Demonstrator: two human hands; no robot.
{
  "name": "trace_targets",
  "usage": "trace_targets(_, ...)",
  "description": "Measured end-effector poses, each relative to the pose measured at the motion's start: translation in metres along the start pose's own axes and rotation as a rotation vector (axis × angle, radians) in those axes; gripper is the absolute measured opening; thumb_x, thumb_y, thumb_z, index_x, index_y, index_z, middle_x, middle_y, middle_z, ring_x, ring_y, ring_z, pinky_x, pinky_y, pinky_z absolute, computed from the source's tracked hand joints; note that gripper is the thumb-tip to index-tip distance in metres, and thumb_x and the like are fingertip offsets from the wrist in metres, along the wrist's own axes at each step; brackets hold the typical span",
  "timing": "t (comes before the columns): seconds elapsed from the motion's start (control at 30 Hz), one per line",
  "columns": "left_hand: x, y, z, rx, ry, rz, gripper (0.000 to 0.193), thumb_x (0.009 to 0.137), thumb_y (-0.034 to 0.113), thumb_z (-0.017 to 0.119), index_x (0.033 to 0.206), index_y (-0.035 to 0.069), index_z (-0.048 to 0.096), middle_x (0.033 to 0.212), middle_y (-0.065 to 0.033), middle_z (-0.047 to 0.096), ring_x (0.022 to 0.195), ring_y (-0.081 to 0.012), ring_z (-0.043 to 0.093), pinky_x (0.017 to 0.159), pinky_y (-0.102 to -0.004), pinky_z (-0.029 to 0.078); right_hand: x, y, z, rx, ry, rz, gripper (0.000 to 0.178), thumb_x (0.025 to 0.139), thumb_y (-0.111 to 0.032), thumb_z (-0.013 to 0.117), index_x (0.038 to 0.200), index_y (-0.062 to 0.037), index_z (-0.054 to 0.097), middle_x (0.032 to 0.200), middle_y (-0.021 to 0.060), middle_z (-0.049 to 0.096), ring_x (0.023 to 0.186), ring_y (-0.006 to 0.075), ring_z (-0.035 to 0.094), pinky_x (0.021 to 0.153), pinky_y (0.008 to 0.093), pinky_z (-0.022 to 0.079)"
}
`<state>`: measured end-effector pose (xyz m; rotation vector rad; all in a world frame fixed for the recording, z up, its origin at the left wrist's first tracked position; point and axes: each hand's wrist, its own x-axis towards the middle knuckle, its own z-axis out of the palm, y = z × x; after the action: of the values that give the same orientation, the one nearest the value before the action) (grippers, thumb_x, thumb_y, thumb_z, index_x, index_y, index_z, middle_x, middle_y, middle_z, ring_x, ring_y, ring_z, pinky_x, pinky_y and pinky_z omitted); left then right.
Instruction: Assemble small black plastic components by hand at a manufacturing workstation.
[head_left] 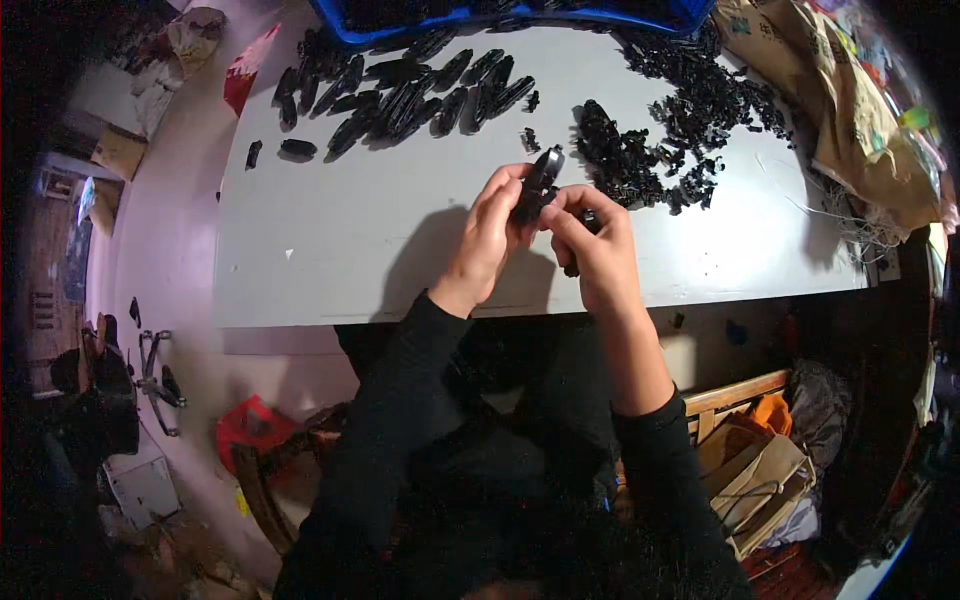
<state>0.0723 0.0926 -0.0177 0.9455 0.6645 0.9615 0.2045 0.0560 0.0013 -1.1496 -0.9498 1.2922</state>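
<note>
Head view: black part is being gripped between left hand and right hand over the table, nearer than the far-left pile; could be getting dropped if grip's being loosened.

Part rows on tbl, L; part heap R; bin behind both; sack far R.

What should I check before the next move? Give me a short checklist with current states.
1. Left hand holding the black part: ok.
2. Right hand at that part: ok, fingertips close against it.
3. Detail where the fingers meet: cannot tell, fingers cover it.
4. Gap between long black parts and small black pieces clear: not ok, stray pieces lie there.
5. Brown sack away from both hands: ok.
</note>
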Motion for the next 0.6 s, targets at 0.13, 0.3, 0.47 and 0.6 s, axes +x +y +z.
trace_targets(0.13,-0.013,0.001,0.011,0.351,-0.010,0.163,0.039,0.096,0.023,0.036,0.131,0.005,0.035,0.092,0.0044,0.047,0.075,-0.0024,0.039,0.064,-0.0178,0.033,-0.006,-0.002,0.006,-0.004,0.004,-0.003,0.010,0.081,-0.012,0.063,0.079,-0.0052,0.055,0.060,-0.0038,0.048,0.044,0.0026,0.038,0.038,0.0180,0.023)
trace_targets(0.3,-0.021,0.000,0.006,0.416,-0.035,0.186,0.043,0.096,0.021,0.038,0.136,0.007,0.031,0.093,0.0028,0.048,0.074,-0.0036,0.040,0.066,-0.0184,0.035,-0.013,-0.001,0.013,0.059,0.075,-0.038,0.012,0.082,-0.015,0.063,0.080,-0.0060,0.055,0.059,-0.0041,0.047,0.044,0.0031,0.038,0.038,0.0185,0.025)
trace_targets(0.47,-0.027,0.004,0.014,0.636,-0.097,0.319,0.043,0.095,0.016,0.041,0.136,0.005,0.034,0.110,-0.0018,0.053,0.084,-0.0055,0.047,0.078,-0.0187,0.039,-0.013,0.005,-0.005,0.024,0.025,0.032,0.019,0.082,-0.020,0.065,0.077,-0.0059,0.055,0.062,-0.0043,0.050,0.053,0.0032,0.043,0.045,0.0186,0.031)
trace_targets(0.6,-0.013,-0.005,0.017,0.512,-0.282,0.134,0.040,0.096,0.017,0.038,0.133,0.003,0.037,0.113,-0.0022,0.054,0.091,-0.0084,0.048,0.083,-0.0224,0.040,-0.018,-0.004,-0.017,0.102,0.120,0.102,0.014,0.083,-0.017,0.061,0.078,-0.0083,0.053,0.053,-0.0035,0.045,0.041,0.0042,0.038,0.038,0.0193,0.026)
